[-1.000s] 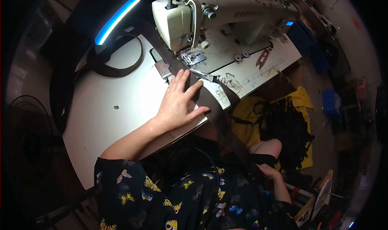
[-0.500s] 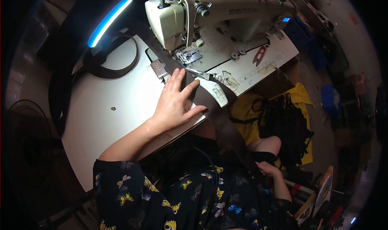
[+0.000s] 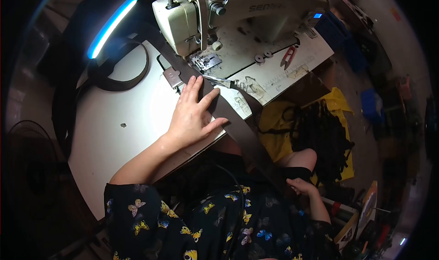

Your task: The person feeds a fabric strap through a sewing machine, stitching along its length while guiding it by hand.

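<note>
A wide dark brown fabric strip runs from beneath the sewing machine head, across the table's front edge and down toward the lap. My left hand lies on the strip just in front of the presser foot, fingers stretched out and thumb spread. Beside the fingertips, a metal strip guide has a narrower dark strip passing into it. Low on the right, my right hand is closed around the strip's lower part. Its fingertips are partly hidden.
Red-handled thread snips and metal bobbins lie on the right of the white table. A lit lamp hangs at left, above a looped dark strip. Black straps rest on yellow cloth.
The whole view has shifted, so the machine and table sit slightly further left. Both hands keep nearly the same pose on the strip.
</note>
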A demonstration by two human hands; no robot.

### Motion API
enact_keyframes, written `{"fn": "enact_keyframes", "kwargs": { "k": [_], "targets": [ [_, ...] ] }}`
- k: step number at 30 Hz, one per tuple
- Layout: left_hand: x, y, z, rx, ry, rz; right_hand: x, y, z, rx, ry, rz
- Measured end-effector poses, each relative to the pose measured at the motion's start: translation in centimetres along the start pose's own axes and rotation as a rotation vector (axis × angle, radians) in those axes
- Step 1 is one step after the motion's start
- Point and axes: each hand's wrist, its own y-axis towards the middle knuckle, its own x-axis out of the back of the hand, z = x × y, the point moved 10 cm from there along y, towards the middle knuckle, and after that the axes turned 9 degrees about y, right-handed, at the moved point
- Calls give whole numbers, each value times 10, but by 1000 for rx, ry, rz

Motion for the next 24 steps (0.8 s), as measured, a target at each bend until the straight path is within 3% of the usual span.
{"fn": "enact_keyframes", "kwargs": {
  "k": [24],
  "targets": [
    [1, 0, 0, 0, -1, 5, -4, -2, 5, 1, 25, 19]
  ]
}}
